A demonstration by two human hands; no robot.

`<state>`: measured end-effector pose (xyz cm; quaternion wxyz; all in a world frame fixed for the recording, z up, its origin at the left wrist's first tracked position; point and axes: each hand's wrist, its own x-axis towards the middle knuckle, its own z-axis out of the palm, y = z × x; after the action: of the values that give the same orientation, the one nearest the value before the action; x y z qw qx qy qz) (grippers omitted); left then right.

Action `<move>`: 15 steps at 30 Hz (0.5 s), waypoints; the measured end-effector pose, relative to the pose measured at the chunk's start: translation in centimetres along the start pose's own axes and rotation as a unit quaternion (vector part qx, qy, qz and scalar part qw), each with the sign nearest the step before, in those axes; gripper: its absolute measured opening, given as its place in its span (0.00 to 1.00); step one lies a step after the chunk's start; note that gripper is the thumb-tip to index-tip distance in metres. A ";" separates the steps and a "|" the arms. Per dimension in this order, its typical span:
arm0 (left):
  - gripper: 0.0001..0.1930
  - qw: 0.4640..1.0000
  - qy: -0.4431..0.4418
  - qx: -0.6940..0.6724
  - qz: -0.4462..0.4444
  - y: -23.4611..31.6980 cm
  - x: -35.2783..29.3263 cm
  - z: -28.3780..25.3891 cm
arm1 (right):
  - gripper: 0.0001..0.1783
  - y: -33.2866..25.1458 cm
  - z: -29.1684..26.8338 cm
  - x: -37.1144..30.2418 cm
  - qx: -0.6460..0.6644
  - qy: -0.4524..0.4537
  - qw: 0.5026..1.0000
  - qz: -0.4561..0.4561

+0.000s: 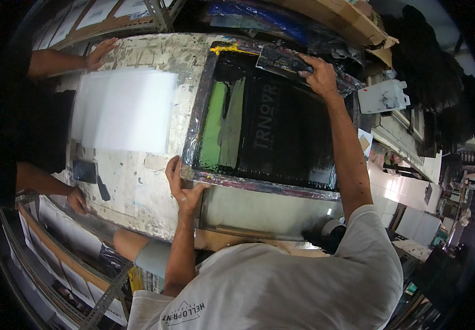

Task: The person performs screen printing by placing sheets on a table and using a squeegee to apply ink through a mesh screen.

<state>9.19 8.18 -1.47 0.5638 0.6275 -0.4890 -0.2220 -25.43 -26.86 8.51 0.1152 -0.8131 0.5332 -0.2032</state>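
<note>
The right hand (321,77) is gripping the squeegee (279,59) at the far side of the screen frame (265,186), the spread left hand (184,192) is bracing its near-left corner, and slipping could be smearing ink (303,137).

This is a screen-printing workshop, shown by the ink-smeared screen (292,132), paint-spattered surface (130,173), metal rack (108,296) and stained jug (380,98).

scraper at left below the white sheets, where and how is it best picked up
The scraper is likely best pinched across its slim dark handle, coming from the near right: it appears to lie flat, its handle angled near and right, away from the broad, squarish blade.
</note>
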 end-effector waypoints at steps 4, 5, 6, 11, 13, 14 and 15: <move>0.52 0.999 -0.007 -0.017 -0.049 -0.6 -0.9 0.0 | 0.28 -1.1 -1.2 -0.3 -0.025 0.012 1.000 -0.004; 0.53 0.998 -0.012 -0.024 -0.057 -1.0 -1.0 0.0 | 0.27 -1.4 -1.6 -0.6 -0.014 0.007 1.000 0.026; 0.52 0.998 -0.013 -0.032 -0.055 -1.1 -1.0 0.1 | 0.27 -0.9 -1.6 -0.7 -0.001 0.019 1.000 0.020; 0.51 0.998 -0.017 -0.048 -0.044 -2.0 -1.4 0.1 | 0.27 -1.3 -3.1 -0.7 0.032 0.050 0.998 0.022; 0.50 0.997 -0.019 -0.063 -0.037 -1.9 -1.3 0.2 | 0.28 -0.2 -3.7 -1.0 0.062 0.066 0.995 0.038; 0.50 0.997 -0.022 -0.071 -0.034 -1.7 -1.3 0.3 | 0.29 1.7 -3.5 -0.8 0.087 0.081 0.992 0.042; 0.50 0.997 -0.018 -0.068 -0.036 -1.4 -1.2 0.4 | 0.29 2.1 -3.8 -0.9 0.113 0.094 0.988 0.044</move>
<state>8.82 8.88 -3.21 0.5878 0.6005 -0.4601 -0.2866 -29.22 -26.78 10.82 0.1643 -0.7478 0.5509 -0.3321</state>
